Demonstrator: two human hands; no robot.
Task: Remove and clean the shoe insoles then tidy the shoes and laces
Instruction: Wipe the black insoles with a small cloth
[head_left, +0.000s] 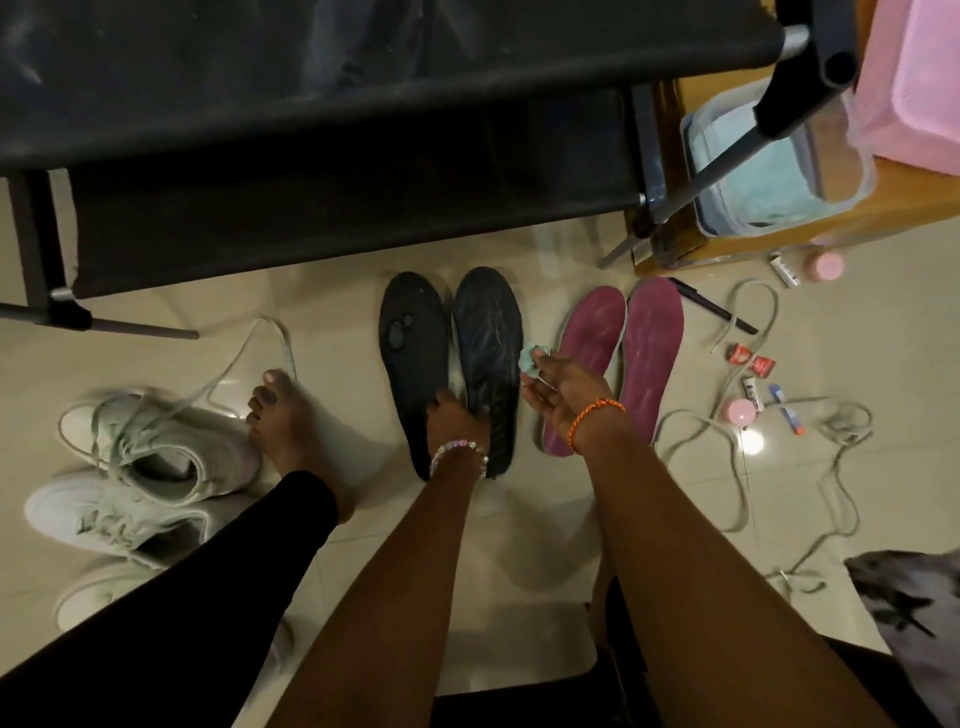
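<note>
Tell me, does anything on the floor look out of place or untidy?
Yes. Loose laces lie tangled across the floor tiles on the right, among scattered small items. The left black insole shows wet-looking spots near its toe.

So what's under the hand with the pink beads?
The left hand presses on the two dark insoles, which lie side by side on the tiled floor. The hand covers part of both.
</note>
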